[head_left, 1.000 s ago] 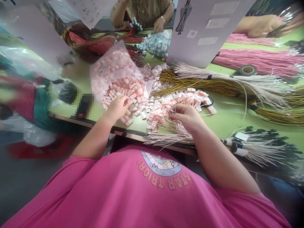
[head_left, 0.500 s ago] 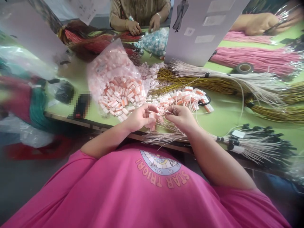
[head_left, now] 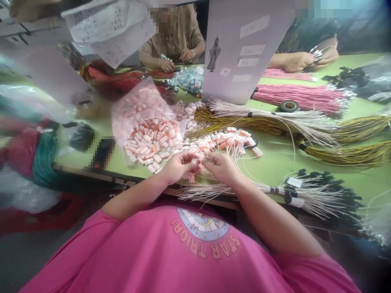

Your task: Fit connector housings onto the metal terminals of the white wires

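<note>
My left hand (head_left: pixel 181 166) is closed, thumb against fingers, on a small white-and-orange plastic connector housing (head_left: pixel 194 162). Close beside it, my right hand (head_left: pixel 222 166) pinches a thin white wire, its end hidden by the fingertips near the housing. Just beyond both hands lies a heap of white-and-orange housings (head_left: pixel 226 140) with white wires fanning out. To the left, more loose housings (head_left: pixel 152 136) spill from a clear plastic bag (head_left: pixel 143 95). A bundle of white wires (head_left: pixel 207 190) runs along the near table edge, under my right forearm.
Yellow-black wires (head_left: pixel 253 124), white wires (head_left: pixel 305 114) and pink wires (head_left: pixel 293 97) lie to the right, with a tape roll (head_left: pixel 289 106). A white partition (head_left: pixel 235 57) stands at the back. Co-workers' hands (head_left: pixel 166 65) work across the table.
The view has tilted up, so the table sits lower in the picture. My hands have come closer together, fingertips nearly meeting at the housing.
</note>
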Action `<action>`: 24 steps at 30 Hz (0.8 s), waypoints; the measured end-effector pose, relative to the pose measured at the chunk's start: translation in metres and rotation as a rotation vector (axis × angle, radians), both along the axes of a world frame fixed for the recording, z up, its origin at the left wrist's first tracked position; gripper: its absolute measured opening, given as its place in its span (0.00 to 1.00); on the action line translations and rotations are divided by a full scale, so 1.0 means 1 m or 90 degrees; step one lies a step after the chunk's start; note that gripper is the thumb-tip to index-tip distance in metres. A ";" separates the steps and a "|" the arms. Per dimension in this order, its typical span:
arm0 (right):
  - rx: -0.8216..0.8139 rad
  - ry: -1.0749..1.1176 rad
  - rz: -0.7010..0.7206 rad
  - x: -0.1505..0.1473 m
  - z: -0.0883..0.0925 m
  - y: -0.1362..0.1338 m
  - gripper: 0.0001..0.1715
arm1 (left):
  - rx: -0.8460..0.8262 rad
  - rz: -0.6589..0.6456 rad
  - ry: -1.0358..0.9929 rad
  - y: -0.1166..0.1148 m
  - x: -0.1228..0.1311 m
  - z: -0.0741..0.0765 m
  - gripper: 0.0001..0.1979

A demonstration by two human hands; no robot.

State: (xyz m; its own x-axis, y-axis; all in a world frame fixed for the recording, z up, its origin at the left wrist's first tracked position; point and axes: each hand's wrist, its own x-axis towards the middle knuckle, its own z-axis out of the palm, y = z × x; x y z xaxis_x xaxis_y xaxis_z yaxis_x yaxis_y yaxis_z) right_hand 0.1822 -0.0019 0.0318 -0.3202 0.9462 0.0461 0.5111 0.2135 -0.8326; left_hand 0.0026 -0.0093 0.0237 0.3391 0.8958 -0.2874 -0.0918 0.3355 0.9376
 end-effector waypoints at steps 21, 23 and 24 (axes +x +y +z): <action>-0.035 0.006 -0.046 0.001 0.001 -0.001 0.17 | 0.077 0.043 0.162 -0.001 0.001 -0.009 0.17; -0.037 0.016 -0.039 0.000 0.002 -0.002 0.15 | 0.089 0.026 0.180 -0.002 0.001 -0.009 0.18; -0.036 0.018 -0.034 0.000 0.003 -0.002 0.13 | 0.106 0.013 0.194 -0.002 0.002 -0.009 0.17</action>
